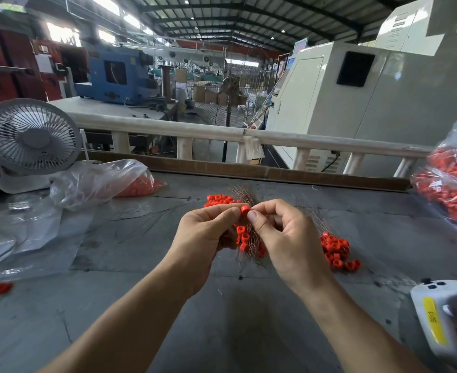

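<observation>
A small red plastic cap [245,210] is pinched between the fingertips of my left hand [206,235] and my right hand [284,238], held above the grey table [222,319]. My left hand also holds several more red caps [242,238] and a bundle of thin copper wires [245,196] in its curled fingers. Loose piles of red caps lie on the table behind my hands [219,199] and to the right [337,251]. More thin wires [310,214] lie behind my right hand.
A white desk fan [28,141] stands at the back left beside a clear bag of red caps [106,181]. Another full bag [453,181] sits at the right edge. A white handheld device with a yellow label [437,316] lies at the front right. One stray cap [3,288] lies left.
</observation>
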The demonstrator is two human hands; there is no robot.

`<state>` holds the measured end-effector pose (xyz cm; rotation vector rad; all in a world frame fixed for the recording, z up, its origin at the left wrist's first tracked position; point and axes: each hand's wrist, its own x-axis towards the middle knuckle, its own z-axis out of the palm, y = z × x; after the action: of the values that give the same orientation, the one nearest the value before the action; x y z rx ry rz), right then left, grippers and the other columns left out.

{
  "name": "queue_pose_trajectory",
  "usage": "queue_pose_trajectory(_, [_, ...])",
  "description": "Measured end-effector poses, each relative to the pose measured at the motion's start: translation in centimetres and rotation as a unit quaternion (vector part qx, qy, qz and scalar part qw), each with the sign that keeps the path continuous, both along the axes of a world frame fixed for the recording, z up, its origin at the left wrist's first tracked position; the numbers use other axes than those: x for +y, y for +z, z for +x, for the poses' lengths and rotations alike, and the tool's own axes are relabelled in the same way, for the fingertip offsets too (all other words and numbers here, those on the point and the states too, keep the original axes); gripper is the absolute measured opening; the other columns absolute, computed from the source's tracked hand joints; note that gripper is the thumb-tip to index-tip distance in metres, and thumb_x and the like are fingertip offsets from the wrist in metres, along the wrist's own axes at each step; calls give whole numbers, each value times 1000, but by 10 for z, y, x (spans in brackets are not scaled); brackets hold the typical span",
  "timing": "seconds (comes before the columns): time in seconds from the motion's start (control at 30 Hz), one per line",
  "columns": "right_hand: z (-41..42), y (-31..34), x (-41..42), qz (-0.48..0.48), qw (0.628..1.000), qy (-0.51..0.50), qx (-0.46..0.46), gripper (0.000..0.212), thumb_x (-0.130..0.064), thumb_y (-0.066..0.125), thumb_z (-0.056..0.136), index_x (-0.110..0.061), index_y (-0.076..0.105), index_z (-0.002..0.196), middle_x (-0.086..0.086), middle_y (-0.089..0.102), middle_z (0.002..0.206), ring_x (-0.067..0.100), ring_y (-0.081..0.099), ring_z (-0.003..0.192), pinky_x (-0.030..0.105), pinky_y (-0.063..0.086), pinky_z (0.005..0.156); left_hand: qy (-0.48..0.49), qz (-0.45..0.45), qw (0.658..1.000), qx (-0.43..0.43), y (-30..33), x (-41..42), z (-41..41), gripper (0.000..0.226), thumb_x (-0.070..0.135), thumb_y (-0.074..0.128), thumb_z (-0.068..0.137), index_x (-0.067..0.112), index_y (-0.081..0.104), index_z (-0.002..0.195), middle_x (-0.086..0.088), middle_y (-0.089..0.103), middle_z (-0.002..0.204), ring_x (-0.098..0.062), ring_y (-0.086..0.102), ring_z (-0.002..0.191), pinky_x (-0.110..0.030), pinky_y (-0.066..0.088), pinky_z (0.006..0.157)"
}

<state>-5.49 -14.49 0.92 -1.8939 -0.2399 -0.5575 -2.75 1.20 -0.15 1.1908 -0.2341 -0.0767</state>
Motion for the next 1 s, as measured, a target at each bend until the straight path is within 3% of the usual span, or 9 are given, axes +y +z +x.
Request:
queue_pose_trajectory(0.27, [0, 0, -2, 1, 1000, 11, 0, 7, -24, 68, 100, -26, 72, 94, -8, 76, 80, 4, 71, 73, 14, 51, 65, 0, 6, 1000, -5, 1, 1, 0, 17, 16, 69, 94, 3, 79, 100, -10, 72, 83, -14, 55, 64, -26, 51, 58])
queue_pose_trajectory(0.43, [-1, 0, 0, 33, 998, 45, -4, 7, -15, 67, 100, -22, 70, 100, -12, 79, 86, 1, 75, 84, 10, 53, 73, -7, 3, 1000, 19, 3, -1, -1, 17, 18, 69, 94, 4, 78, 97, -11, 73, 85, -14, 56, 63, -26, 50, 57])
queue_pose_trajectory(0.53, [-1, 0, -1, 40, 998, 55, 0, 9, -14, 66, 101, -21, 70, 99, -9, 79, 86, 5, 76, 85, 15, 56, 74, -17, 5, 999, 27, 4, -1, -3, 16, 19, 70, 92, 8, 79, 89, -11, 73, 85, -15, 56, 63, -26, 49, 56])
queue_pose_trajectory(0.6, [0, 0, -2, 29, 998, 51, -4, 9, -15, 65, 101, -22, 71, 98, -8, 79, 84, 6, 75, 81, 18, 57, 71, -23, 15, 999, 24, 4, 1, -4, 17, 22, 71, 89, 7, 79, 88, -10, 73, 85, -15, 56, 64, -26, 49, 57])
queue_pose_trajectory(0.77, [2, -2, -3, 13, 999, 42, -6, 11, -18, 67, 100, -25, 72, 92, -14, 68, 65, 0, 59, 56, 11, 43, 55, 3, 44, 999, -2, 3, 2, -4, 17, 16, 67, 95, 1, 75, 99, -10, 73, 86, -18, 58, 70, -30, 50, 64])
queue_pose_trajectory(0.87, [4, -5, -5, 12, 999, 42, 3, 11, -21, 67, 100, -26, 72, 92, -10, 62, 62, 2, 52, 55, 17, 42, 55, 0, 22, 1000, -6, 4, 0, -5, 17, 8, 65, 96, 4, 75, 109, -12, 73, 87, -17, 63, 69, -29, 55, 64])
queue_pose_trajectory(1.0, [6, -6, -6, 12, 999, 45, 11, 10, -23, 65, 102, -27, 70, 94, -9, 62, 64, 4, 55, 57, 21, 45, 56, -12, 15, 1000, -15, 5, 1, -4, 17, 6, 65, 96, 7, 80, 104, -18, 72, 90, -19, 63, 69, -30, 58, 66])
